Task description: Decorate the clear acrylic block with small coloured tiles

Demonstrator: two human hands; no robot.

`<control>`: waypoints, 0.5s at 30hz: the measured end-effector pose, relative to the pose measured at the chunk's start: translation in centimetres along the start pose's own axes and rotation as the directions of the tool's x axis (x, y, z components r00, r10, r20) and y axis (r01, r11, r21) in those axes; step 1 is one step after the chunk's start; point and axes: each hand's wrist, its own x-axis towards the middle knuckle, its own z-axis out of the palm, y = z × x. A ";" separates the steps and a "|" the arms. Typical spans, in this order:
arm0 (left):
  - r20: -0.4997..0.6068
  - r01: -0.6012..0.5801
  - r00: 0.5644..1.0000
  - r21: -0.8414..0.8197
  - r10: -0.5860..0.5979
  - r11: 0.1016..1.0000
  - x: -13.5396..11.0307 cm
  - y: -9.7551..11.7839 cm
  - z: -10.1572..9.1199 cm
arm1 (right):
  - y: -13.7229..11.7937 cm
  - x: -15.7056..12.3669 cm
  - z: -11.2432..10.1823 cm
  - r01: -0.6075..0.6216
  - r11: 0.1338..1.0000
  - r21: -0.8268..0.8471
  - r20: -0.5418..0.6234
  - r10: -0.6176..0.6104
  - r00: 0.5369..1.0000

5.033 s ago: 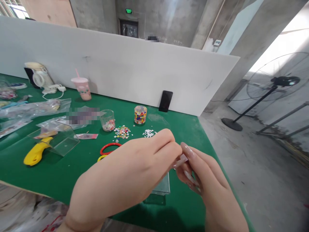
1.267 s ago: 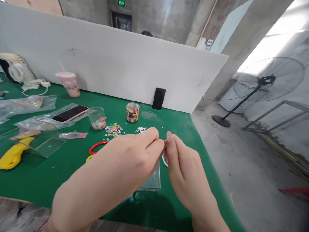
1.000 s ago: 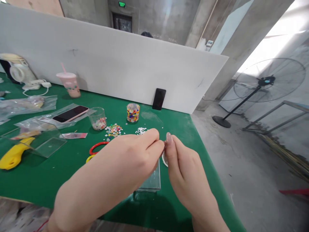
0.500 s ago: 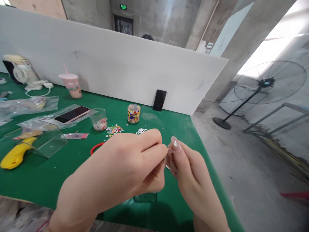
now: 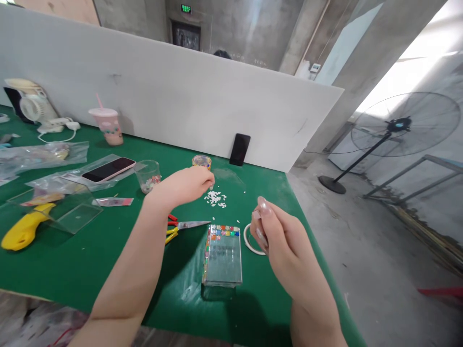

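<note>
Just left of the right hand [image 5: 280, 236], nearer the body than the left hand [image 5: 190, 184], sits a clear box [image 5: 224, 260], long axis pointing away.
Glassy and rectangular, it carries shiny star-like bits [image 5: 227, 233] along its far and left edges; the right hand pinches a small translucent piece [image 5: 257, 215], the left bunches its fingers beside flat white chips [image 5: 216, 198], contents hidden.

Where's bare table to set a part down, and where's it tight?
Widest, near-bare: green tabletop front left, between yellow handle and left forearm. Smaller: from leaning black phone down toward right hand, bar a stray chip. Crowded: centre, with scissors, white chips, box and white ring; back left, with bags, flat phone and clear cup.
</note>
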 end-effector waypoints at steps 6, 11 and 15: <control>0.251 0.077 0.966 -0.045 -0.063 0.996 5.7 -3.8 4.0 | 1.0 1.1 0.4 -0.051 0.966 -0.252 0.076 0.073 0.994; 0.261 0.146 0.959 -0.109 -0.114 0.983 6.6 -4.5 5.8 | 2.6 2.9 1.2 0.134 0.798 -0.587 0.103 -0.091 0.991; 0.132 0.128 0.986 -0.187 -0.104 0.974 5.8 -3.7 4.8 | 3.5 4.0 1.8 0.227 0.528 -0.818 0.203 -0.104 0.974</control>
